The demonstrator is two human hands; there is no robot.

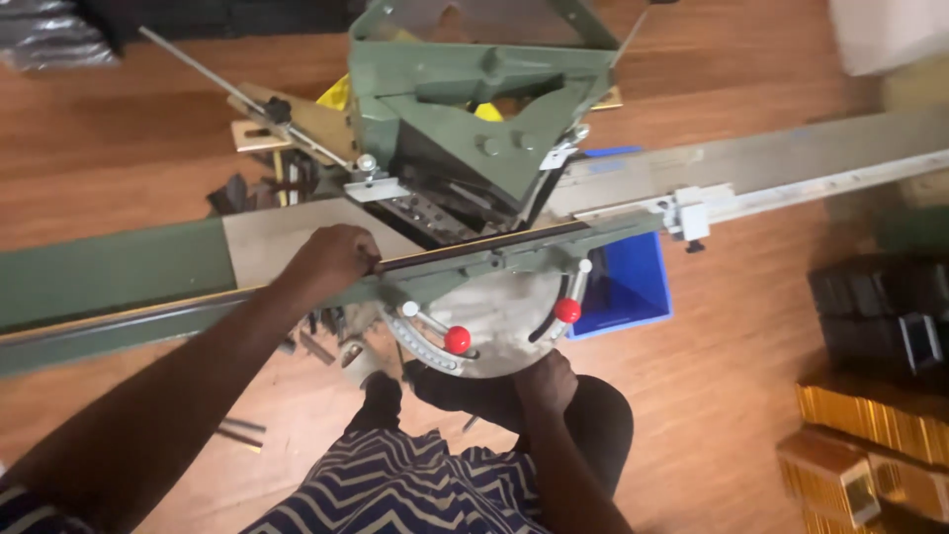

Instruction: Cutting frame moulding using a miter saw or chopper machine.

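Note:
A green mitre cutting machine [465,109] stands on a wooden floor, seen from above. A thin dark moulding strip [474,249] lies along its long green fence rail [109,272]. My left hand [331,259] presses down on the strip's left end, with the fingers curled over it. My right hand [546,381] is at the lower rim of the round grey angle plate [494,316], just below a red-knobbed lever [566,310]. Its fingers are tucked under the rim and hidden. A second red knob [457,339] sits at the plate's left.
A blue plastic bin [623,282] sits under the right rail [791,163]. Dark offcuts [247,193] litter the floor behind the machine. Gold-coloured moulding stacks [870,435] and black boxes [880,311] stand at the right. My knees and striped garment [395,485] are below.

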